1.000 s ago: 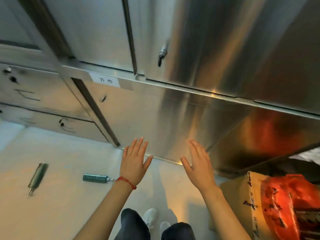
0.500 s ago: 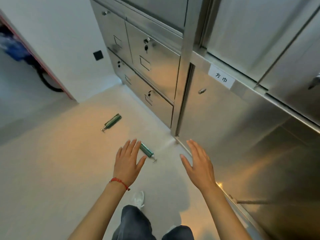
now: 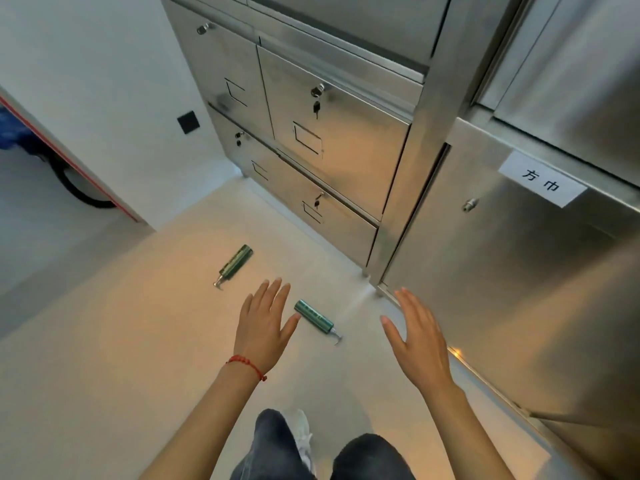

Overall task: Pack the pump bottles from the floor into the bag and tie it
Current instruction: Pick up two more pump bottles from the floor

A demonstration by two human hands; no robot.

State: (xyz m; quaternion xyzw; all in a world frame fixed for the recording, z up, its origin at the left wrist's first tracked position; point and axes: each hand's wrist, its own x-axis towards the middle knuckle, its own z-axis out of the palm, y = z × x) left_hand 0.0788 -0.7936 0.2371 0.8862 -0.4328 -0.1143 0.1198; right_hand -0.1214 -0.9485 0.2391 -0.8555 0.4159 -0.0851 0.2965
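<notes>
Nothing packed yet
Both pump bottles [image 3: 314, 317] [image 3: 234, 263] lay on the floor [image 3: 121, 341]; left hand [image 3: 264, 323] and right hand [image 3: 417, 336] were wide, empty; no bag seen.

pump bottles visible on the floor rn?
2. One green pump bottle lies just right of the left hand; the other lies farther off, up-left. More may lie outside the view.

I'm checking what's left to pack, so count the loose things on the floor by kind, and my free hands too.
Green cylindrical pump bottles lying on the floor: 2 (farther one, nearer one)
Empty open hands: 2 (left hand, right hand)
Total: 4
</notes>
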